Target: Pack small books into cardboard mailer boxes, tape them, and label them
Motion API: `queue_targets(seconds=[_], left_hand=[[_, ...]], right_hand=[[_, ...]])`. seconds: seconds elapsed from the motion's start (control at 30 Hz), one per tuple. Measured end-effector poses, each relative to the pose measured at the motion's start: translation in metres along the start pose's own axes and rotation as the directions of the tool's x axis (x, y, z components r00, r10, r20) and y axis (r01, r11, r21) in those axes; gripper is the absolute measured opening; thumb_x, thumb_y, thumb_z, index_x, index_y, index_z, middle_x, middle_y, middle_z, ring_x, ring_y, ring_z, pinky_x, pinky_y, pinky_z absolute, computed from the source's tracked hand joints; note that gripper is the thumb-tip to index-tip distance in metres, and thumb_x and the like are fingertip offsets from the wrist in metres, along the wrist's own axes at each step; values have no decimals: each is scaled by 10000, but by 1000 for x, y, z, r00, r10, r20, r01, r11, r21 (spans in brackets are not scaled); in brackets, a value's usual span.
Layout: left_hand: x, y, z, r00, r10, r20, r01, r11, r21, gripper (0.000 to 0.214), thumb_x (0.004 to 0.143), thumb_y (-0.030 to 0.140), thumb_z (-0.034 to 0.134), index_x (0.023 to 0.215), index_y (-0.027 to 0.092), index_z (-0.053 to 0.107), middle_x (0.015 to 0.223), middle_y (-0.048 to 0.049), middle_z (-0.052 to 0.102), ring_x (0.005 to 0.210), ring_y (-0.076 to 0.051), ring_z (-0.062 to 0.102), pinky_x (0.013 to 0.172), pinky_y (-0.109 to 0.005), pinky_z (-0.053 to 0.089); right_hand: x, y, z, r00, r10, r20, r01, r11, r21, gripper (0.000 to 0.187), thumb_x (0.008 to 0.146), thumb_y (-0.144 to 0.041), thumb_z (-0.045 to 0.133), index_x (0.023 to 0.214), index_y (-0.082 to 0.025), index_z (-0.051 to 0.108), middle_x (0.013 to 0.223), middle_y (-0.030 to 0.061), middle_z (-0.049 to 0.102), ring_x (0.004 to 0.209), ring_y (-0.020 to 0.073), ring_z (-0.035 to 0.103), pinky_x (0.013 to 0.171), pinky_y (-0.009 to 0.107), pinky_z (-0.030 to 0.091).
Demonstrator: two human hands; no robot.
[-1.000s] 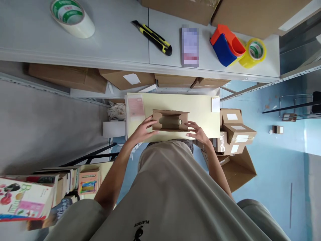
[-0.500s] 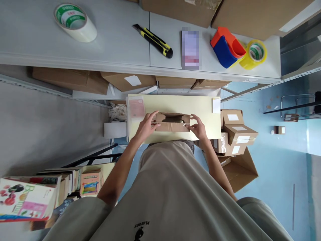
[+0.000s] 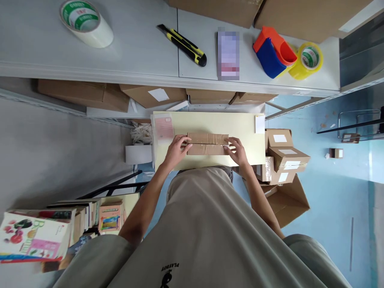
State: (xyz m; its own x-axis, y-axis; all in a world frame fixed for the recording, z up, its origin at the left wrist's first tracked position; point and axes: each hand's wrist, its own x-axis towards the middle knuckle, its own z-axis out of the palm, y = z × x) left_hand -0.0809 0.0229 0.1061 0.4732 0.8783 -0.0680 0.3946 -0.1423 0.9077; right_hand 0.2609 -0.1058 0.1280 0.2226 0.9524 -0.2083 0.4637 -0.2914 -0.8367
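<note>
A small cardboard box (image 3: 207,149) lies on the pale yellow tabletop (image 3: 210,121), its two long top flaps folded down and meeting along a narrow middle seam. My left hand (image 3: 177,150) grips the box's left end, fingertips on the far flap and thumb at the near one. At the right end, my right hand (image 3: 237,151) holds it the same way, fingers and thumb pressed on the flap corners. The inside of the box is hidden by the flaps. A pink-and-white slip (image 3: 164,127) lies left of the box, and a white card stack (image 3: 259,124) at the far right corner.
On the shelf above stand a white tape roll (image 3: 87,26), a utility knife (image 3: 184,46), a red-and-blue tape dispenser (image 3: 273,54) and a yellow tape roll (image 3: 307,60). Taped boxes (image 3: 286,158) pile up right of the table; books (image 3: 33,236) sit lower left.
The far flap has come down beside the near one, so the box's opening is covered. Both hands have stayed at the box's ends. The view has shifted slightly.
</note>
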Motion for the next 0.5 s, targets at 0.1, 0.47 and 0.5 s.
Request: queue_targets(seconds=[0.1,0.47,0.5], left_hand=[[2,1,1,1000,-4,-12,4,1000,-2,255,1099,470,689,1227,264,769,1300,-93,677,1025,-209,780,968,-387,725],[2,-9,10,998,-32,-51,30,999,-37,246,1045,468,731,1160,251,746,1270,-95,689,1020,-212,760,898,-369,705],[3,-8,12,997,-46,-57,45,999,-28,249,1037,473,747,1150,251,737,1263,-93,693,1007,-211,755,908,-372,696]], right_hand=[[0,2,0,1000,-10,-18,10,1000,13,639,1032,-830,698,1400,-326,835,1555,147,657,1090,284,773,938,530,781],[3,11,12,991,121,-50,-112,981,158,642,918,-834,822,1264,-295,860,1462,132,713,1066,271,763,858,476,761],[3,11,14,988,145,-54,-133,975,177,634,907,-824,833,1256,-295,846,1471,131,714,1071,271,756,857,470,755]])
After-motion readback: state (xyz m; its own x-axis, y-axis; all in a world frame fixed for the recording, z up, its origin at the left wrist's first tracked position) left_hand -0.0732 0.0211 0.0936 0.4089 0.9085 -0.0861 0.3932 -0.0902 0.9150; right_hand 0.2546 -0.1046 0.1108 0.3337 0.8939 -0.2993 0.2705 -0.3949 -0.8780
